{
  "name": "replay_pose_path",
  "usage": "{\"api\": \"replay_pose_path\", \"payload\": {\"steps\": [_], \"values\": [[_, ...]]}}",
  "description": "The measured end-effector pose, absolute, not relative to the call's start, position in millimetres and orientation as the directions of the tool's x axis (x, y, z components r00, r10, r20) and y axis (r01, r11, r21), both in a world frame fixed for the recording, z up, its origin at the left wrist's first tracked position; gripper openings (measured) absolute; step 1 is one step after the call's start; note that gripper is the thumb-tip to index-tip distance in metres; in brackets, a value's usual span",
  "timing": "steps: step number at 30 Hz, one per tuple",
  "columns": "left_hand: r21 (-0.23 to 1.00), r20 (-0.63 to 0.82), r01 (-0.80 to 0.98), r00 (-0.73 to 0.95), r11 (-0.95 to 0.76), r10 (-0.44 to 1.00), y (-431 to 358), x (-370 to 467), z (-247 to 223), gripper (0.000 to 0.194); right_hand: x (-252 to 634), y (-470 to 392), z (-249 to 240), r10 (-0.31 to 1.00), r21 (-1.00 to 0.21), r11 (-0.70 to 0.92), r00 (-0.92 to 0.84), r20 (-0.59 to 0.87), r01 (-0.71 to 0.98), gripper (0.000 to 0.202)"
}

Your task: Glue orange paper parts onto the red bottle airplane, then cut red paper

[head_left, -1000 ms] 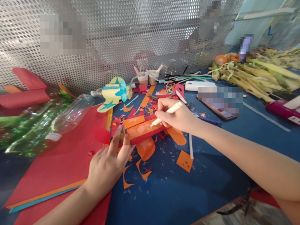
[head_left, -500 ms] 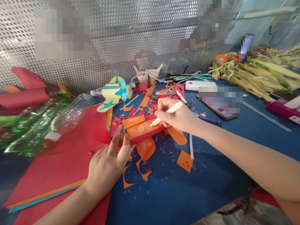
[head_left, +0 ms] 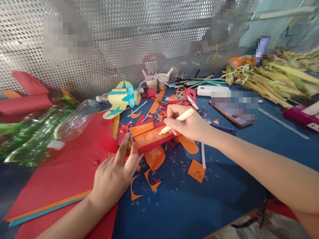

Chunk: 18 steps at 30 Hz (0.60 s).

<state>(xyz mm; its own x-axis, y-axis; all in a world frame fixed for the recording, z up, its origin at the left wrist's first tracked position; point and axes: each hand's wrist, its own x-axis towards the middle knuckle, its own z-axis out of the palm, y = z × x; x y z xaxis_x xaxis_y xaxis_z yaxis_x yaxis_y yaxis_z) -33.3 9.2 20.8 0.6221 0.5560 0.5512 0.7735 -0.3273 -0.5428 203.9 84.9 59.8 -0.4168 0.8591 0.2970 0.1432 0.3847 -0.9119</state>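
Note:
A bottle-shaped craft [head_left: 152, 145] wrapped in red paper with orange strips lies at the middle of the table, a row of pale circles on its front strip. Around its left end are the fingers of my left hand [head_left: 116, 169], near a red rounded tip [head_left: 108, 142]. My right hand [head_left: 185, 122] pinches a white marker [head_left: 178, 120], whose tip rests at the orange strip beside the circles. Below the body hangs an orange fin [head_left: 155, 158] with a pale star; another orange fin [head_left: 188, 143] sticks out at the right.
Red sheets [head_left: 67, 166] lie at the left below clear and green bottles [head_left: 77, 119]. Paper scraps [head_left: 196, 171] surround the craft. Behind stand a yellow bottle rocket [head_left: 122, 98] and two cups [head_left: 163, 81]. A phone [head_left: 230, 113] and corn husks [head_left: 274, 76] are at the right.
The marker tip and my right hand have shifted very slightly left along the orange strip. My left hand has stayed in place on the craft.

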Motion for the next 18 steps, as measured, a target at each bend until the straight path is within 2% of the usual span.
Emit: {"api": "replay_pose_path", "payload": {"steps": [13,18], "values": [[-0.521,0.547,0.791,0.598,-0.321,0.585,9.1,-33.7,20.6,0.060,204.1,82.7,62.6,0.864,-0.906,0.382,-0.419,0.280,0.181,0.020],[-0.538,0.547,0.783,0.607,-0.312,0.577,8.6,-32.7,20.2,0.046,204.4,84.5,62.3,0.863,-0.902,0.397,-0.404,0.304,0.170,0.020]]}}
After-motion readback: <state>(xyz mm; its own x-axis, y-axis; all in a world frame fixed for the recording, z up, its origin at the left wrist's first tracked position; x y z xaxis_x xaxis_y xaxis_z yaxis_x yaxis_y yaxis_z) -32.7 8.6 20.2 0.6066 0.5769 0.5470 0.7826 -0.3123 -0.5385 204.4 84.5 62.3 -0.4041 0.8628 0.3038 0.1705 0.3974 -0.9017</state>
